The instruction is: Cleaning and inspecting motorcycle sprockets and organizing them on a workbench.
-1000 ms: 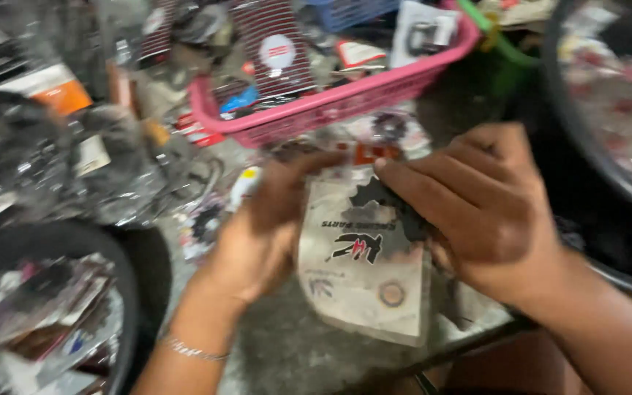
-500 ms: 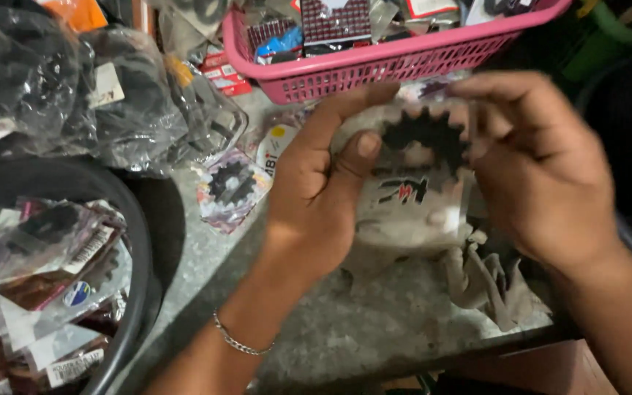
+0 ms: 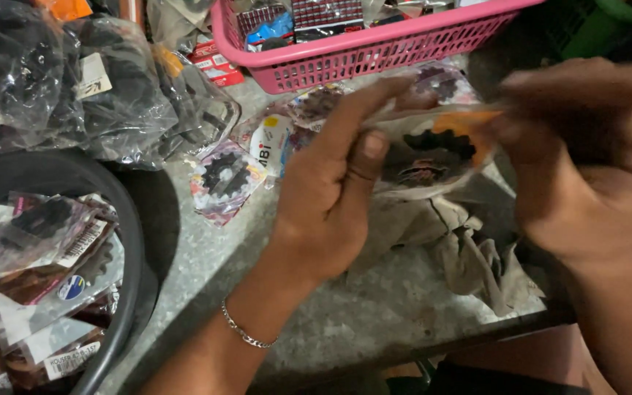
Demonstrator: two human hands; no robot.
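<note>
We see the fingers (image 3: 374, 117) of the left hand (image 3: 330, 197) pinched, thumb against forefinger, on the left edge of a clear packet (image 3: 426, 157) with a dark toothed sprocket inside. The right hand (image 3: 587, 161) is blurred; its fingers close on the packet's right edge, so both hands hold it just above the surface (image 3: 374, 314). A thin bracelet (image 3: 246, 333) circles the left wrist. Directly beneath the packet lies a crumpled grey rag (image 3: 469, 249). To the left of the left hand, a second bagged sprocket (image 3: 224, 179) rests flat on the surface, with more small packets beside it. Beyond the hands stands a pink basket (image 3: 374, 55) filled with boxed parts. Further left we find a heap of clear bags (image 3: 74, 88) holding dark parts, and at the near left a round black tub (image 3: 129, 241) packed with more bagged pieces.
</note>
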